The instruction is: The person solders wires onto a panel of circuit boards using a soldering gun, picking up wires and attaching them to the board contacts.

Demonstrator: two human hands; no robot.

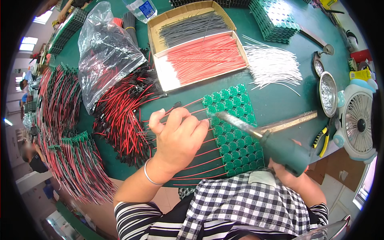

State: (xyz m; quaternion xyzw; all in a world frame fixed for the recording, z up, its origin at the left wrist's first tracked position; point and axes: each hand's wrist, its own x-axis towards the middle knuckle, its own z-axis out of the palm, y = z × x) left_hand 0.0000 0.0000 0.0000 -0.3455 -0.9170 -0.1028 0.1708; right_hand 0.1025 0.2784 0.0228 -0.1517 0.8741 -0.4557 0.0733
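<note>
While hands (178, 134) work circuit boards (235, 141), a blue label (147, 9) shows.

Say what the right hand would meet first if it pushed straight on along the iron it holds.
Led by the soldering iron, the right hand would likely meet the green circuit-board panel first, near its upper left; whether the tip already touches is unclear.

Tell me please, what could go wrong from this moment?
The soldering iron in the right hand has its tip close to the left hand; if hot, a slip might burn the fingers. Red wires stretch leftward from the green board panel beside that hand, so a careless movement might knock them crooked.
</note>
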